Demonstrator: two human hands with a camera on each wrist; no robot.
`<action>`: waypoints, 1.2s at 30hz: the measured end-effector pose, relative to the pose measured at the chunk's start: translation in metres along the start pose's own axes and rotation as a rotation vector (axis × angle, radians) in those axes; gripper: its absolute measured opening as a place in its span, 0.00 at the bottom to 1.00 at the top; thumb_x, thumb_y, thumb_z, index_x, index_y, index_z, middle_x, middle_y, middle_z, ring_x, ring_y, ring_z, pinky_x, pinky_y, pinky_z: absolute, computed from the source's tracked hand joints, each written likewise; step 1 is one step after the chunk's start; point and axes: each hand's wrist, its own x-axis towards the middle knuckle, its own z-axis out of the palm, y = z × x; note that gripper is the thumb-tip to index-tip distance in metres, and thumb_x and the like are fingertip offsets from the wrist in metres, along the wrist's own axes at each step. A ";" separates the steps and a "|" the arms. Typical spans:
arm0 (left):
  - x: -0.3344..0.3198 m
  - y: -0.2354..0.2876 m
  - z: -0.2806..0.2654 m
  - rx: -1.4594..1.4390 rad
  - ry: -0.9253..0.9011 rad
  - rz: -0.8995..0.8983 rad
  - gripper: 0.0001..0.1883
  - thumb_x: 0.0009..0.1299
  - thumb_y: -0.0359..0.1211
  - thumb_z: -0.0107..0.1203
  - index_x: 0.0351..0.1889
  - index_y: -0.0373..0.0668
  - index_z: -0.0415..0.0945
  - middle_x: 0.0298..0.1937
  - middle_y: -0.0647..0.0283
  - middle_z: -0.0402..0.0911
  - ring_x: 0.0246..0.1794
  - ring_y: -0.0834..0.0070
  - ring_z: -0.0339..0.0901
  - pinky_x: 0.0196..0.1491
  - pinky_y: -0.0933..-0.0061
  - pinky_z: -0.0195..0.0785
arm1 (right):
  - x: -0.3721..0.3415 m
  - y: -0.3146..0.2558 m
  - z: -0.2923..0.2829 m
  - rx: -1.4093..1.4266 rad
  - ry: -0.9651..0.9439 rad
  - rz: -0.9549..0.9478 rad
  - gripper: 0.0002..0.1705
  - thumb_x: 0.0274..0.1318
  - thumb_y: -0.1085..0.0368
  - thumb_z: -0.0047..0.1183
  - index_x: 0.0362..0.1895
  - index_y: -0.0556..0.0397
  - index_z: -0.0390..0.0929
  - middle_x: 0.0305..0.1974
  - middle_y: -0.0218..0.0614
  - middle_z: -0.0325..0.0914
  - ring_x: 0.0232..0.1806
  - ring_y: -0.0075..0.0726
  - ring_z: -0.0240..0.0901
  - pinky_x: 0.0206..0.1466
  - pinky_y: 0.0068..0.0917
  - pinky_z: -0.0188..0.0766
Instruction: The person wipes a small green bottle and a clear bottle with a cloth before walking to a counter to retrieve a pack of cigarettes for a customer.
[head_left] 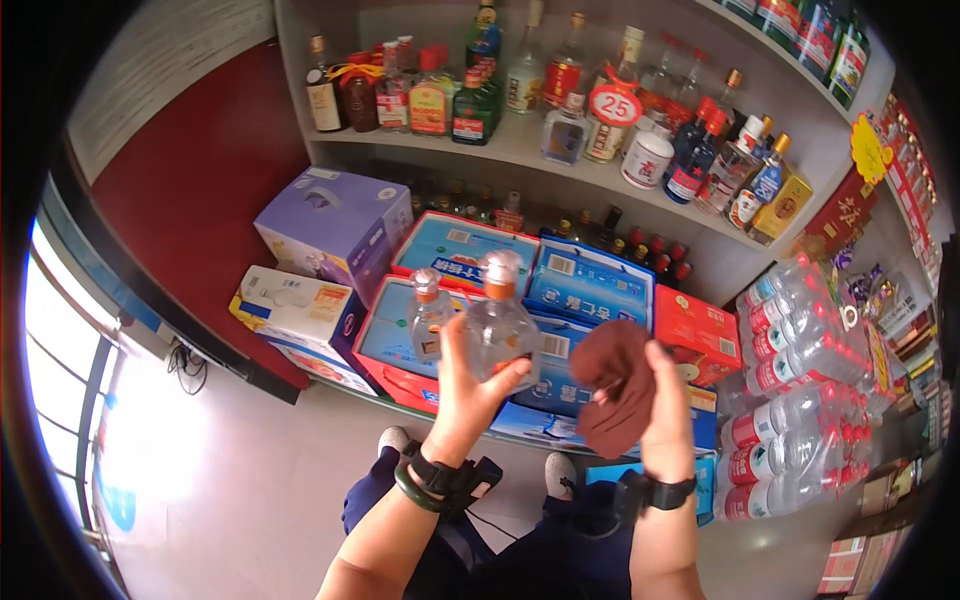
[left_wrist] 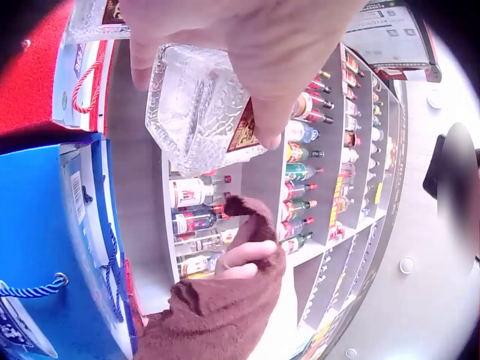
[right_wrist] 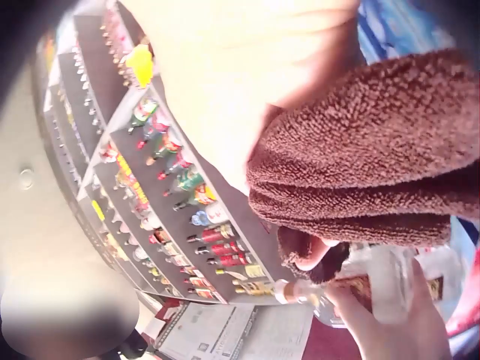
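Note:
My left hand (head_left: 468, 390) grips a clear, patterned glass bottle (head_left: 500, 325) around its body, thumb on the near side. The bottle has an orange-brown neck band, a clear stopper and a brown-gold label (left_wrist: 246, 129). Just left of it is a second, similar bottle (head_left: 425, 315), close behind my left fingers and overlapping the blue-and-red carton. A brown terry cloth (head_left: 615, 385) is bunched in my right hand (head_left: 670, 410), to the right of the gripped bottle. Fingertips (left_wrist: 251, 253) poke out from the cloth's folds in the left wrist view.
Blue and red drink cartons (head_left: 590, 285) stack below a grey shelf (head_left: 540, 140) crowded with liquor bottles. A purple box (head_left: 335, 215) stands on the left. Wrapped packs of water bottles (head_left: 790, 420) fill the right. My shoes (head_left: 560, 475) are close to the cartons.

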 end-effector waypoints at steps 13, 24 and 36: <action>-0.003 -0.011 0.000 0.255 -0.196 0.074 0.45 0.50 0.42 0.75 0.61 0.36 0.60 0.53 0.49 0.72 0.55 0.55 0.73 0.56 0.59 0.67 | 0.018 -0.003 -0.010 -0.775 -0.190 -0.483 0.28 0.63 0.64 0.54 0.66 0.55 0.65 0.64 0.42 0.68 0.68 0.38 0.62 0.68 0.35 0.58; -0.009 0.002 -0.029 0.397 -0.350 0.133 0.47 0.47 0.42 0.76 0.63 0.39 0.62 0.54 0.52 0.71 0.57 0.55 0.70 0.59 0.61 0.64 | 0.032 0.029 0.030 -0.598 -0.484 -0.333 0.08 0.64 0.68 0.53 0.43 0.58 0.73 0.52 0.42 0.76 0.54 0.32 0.74 0.52 0.27 0.74; -0.005 0.021 -0.075 0.302 -0.073 0.302 0.44 0.51 0.37 0.71 0.66 0.39 0.62 0.62 0.50 0.66 0.64 0.54 0.64 0.66 0.58 0.56 | 0.037 0.025 0.069 -0.679 -0.515 -0.404 0.10 0.63 0.69 0.53 0.46 0.60 0.73 0.48 0.39 0.79 0.48 0.26 0.75 0.49 0.24 0.74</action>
